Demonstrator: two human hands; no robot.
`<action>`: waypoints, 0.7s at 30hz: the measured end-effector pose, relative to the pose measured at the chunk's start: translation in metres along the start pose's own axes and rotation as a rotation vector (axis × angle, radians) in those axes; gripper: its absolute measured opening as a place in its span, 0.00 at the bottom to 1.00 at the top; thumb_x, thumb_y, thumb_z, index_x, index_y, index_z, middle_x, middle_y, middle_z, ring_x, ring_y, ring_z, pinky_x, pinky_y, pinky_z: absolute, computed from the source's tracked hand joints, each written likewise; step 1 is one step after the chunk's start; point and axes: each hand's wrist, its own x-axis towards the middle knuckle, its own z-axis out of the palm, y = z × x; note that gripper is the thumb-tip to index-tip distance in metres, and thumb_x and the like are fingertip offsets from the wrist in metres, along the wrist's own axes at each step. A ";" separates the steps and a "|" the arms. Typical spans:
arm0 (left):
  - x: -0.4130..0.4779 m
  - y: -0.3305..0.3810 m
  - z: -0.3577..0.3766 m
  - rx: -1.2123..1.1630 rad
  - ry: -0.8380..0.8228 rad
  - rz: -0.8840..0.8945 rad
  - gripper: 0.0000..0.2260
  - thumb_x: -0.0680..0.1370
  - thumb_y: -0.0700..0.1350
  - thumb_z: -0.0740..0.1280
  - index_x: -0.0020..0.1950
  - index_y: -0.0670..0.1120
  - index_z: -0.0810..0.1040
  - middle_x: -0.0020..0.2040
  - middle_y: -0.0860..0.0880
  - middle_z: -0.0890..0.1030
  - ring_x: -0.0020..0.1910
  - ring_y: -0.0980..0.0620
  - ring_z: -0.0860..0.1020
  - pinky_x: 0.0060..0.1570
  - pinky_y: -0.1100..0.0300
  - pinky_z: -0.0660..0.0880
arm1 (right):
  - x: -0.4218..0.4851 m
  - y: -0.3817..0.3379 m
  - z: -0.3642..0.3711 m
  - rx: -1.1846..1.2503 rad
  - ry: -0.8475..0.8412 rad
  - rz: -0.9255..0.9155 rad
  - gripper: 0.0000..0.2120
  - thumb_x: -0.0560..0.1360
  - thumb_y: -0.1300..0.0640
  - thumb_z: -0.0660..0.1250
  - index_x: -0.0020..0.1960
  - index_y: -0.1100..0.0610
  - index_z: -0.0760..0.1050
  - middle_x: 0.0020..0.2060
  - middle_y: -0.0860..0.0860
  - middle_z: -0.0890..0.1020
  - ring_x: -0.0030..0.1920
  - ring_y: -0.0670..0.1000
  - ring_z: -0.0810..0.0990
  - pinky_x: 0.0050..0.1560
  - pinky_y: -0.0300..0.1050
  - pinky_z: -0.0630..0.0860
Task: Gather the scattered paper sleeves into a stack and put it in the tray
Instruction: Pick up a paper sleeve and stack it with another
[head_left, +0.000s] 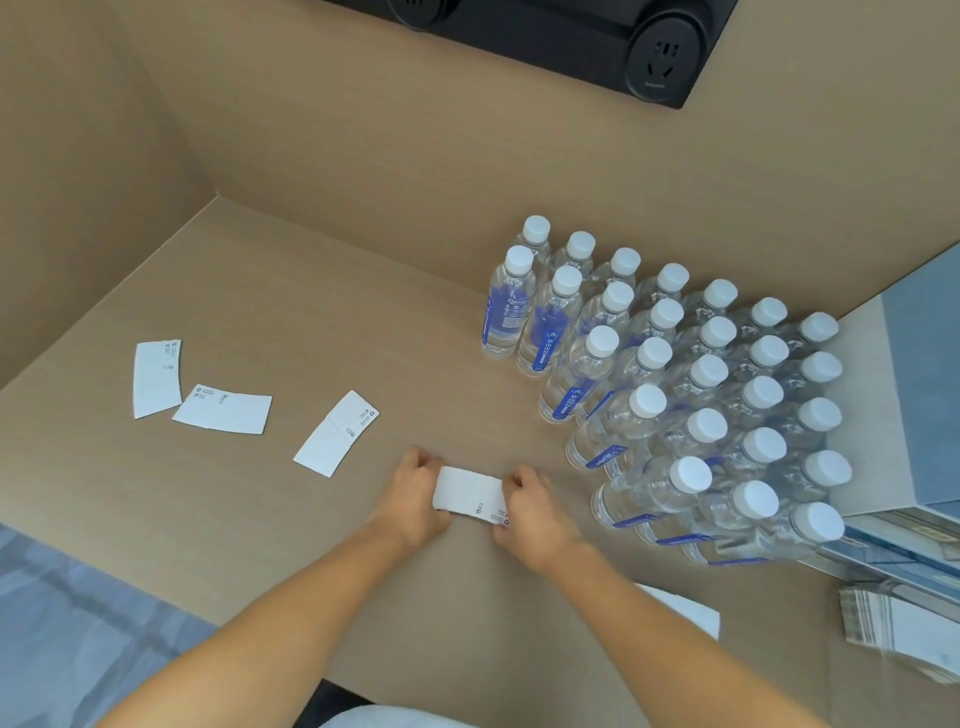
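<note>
A small stack of white paper sleeves (469, 492) is held just above the tan table between both hands. My left hand (415, 493) grips its left end and my right hand (532, 512) grips its right end. Three more white sleeves lie flat on the table to the left: one (336, 434) close to my left hand, one (223, 409) further left, and one (155, 378) at the far left, touching or slightly overlapping its neighbour. Another white sleeve (685, 610) shows partly behind my right forearm. A stack of sleeves (898, 631) sits at the right edge.
Several rows of clear water bottles (691, 389) with white caps stand close on the right. Beyond them lies a grey-blue box or tray (914, 395). A black socket panel (660, 57) is set in the back wall. The table edge (171, 603) runs along the lower left.
</note>
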 end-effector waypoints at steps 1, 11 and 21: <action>0.002 0.000 -0.001 -0.015 0.000 -0.002 0.15 0.69 0.39 0.68 0.55 0.43 0.77 0.58 0.46 0.69 0.57 0.47 0.73 0.54 0.64 0.71 | -0.009 -0.004 0.010 0.040 0.041 0.018 0.19 0.74 0.55 0.65 0.61 0.62 0.70 0.61 0.55 0.68 0.63 0.55 0.67 0.58 0.49 0.74; 0.003 -0.006 0.002 -0.005 -0.040 0.036 0.25 0.73 0.36 0.67 0.69 0.45 0.70 0.62 0.46 0.67 0.59 0.47 0.73 0.60 0.61 0.71 | -0.011 0.007 0.012 0.269 0.033 0.033 0.31 0.71 0.60 0.71 0.71 0.60 0.64 0.65 0.53 0.66 0.65 0.52 0.66 0.66 0.39 0.66; 0.000 -0.017 0.000 0.009 -0.060 0.108 0.23 0.73 0.34 0.67 0.67 0.43 0.72 0.62 0.47 0.68 0.54 0.48 0.75 0.58 0.60 0.73 | -0.023 -0.012 0.030 0.379 0.251 0.165 0.23 0.68 0.70 0.60 0.63 0.62 0.72 0.60 0.55 0.75 0.63 0.57 0.71 0.59 0.38 0.68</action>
